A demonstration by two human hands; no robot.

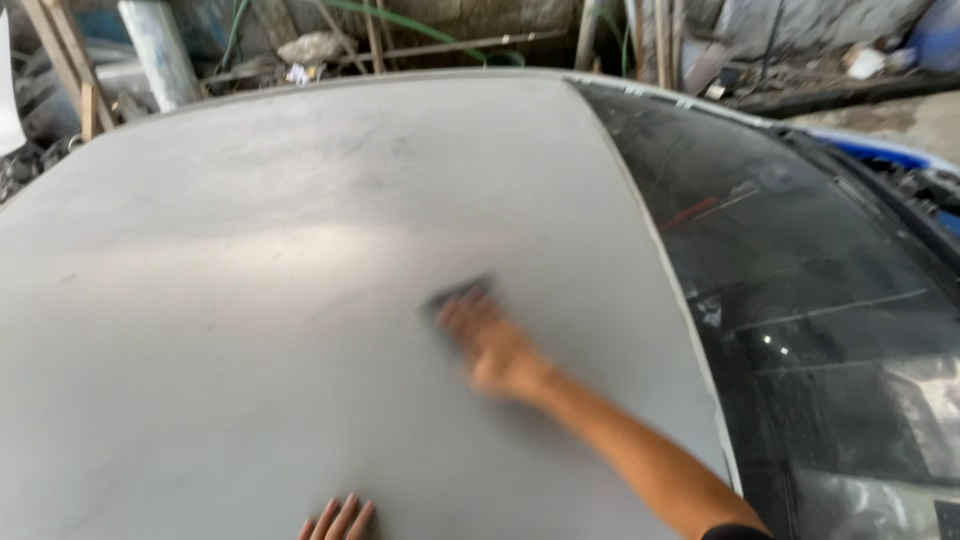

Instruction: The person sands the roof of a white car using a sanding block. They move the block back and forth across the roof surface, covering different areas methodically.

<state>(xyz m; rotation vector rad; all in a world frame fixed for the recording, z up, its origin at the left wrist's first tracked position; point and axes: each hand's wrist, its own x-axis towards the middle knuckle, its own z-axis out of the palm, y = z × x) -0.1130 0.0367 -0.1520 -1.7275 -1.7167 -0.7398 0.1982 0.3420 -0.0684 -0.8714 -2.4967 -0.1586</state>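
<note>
A dull grey car roof (250,260) fills most of the view. My right hand (490,345) reaches out over it and presses a dark sanding pad (458,296) flat on the panel; the hand is blurred with motion. Only the fingertips of my left hand (338,520) show at the bottom edge, resting flat on the roof with the fingers apart.
The dark windscreen (800,260) slopes away on the right, with a blue body part (880,152) beyond it. Wooden slats (70,60), pipes and clutter stand behind the car at the top.
</note>
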